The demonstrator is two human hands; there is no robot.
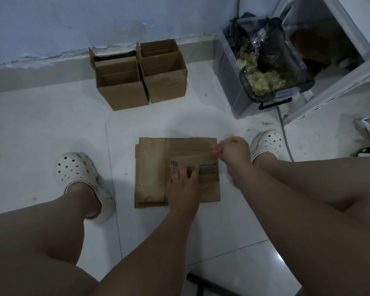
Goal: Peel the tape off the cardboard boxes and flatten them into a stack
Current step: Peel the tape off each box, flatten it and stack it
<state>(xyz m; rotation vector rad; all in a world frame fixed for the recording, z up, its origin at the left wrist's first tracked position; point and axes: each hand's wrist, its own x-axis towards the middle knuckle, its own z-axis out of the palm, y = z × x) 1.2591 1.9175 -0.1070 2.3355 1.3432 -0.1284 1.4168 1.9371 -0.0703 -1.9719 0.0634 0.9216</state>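
**Peeling tape at the edge of the flattened cardboard, one hand pulling and one pinning.**

The right hand [233,151] has its fingers drawn together in a pinch at the right edge of the flattened cardboard [152,174], on what looks like a pale, blurred strip of tape [230,139]. The left hand [183,185] presses straight, spread fingers on the top sheet near its middle and grasps nothing. The cardboard lies flat on the floor between the person's feet, directly under both hands. It is likely light and stiff but gives at its creases, so it is best pinned close to the peel line. The tape is thin, clingy and apt to tear, so it is best taken at a lifted end. Beyond the cardboard, by the wall, two open boxes [141,77] stand upright, not yet flattened. Beyond it to the right, a bin [226,67] holds crumpled tape.
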